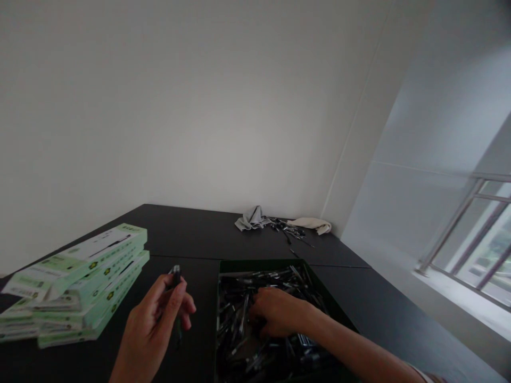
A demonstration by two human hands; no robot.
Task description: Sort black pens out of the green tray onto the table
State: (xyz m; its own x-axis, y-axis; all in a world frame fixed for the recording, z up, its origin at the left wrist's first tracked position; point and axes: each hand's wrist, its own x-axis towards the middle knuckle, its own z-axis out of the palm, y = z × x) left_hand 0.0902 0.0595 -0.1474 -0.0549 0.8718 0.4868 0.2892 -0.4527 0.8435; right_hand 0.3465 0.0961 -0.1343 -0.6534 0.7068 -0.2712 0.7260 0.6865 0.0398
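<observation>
My left hand [159,319] is raised over the black table [187,239] with its fingers closed around a dark pen [176,279] whose silvery tip points up. My right hand [279,311] reaches into a dark green box [223,264] filled with several dark pens and pen parts [255,287]. Its fingers curl down among those parts, and what they grip, if anything, is hidden.
A stack of green and white flat boxes [80,282] lies at the left of the table. At the far back lie a grey cloth [251,218], a cream cloth [313,224] and loose pens [289,230]. A window with metal bars [475,234] is at the right.
</observation>
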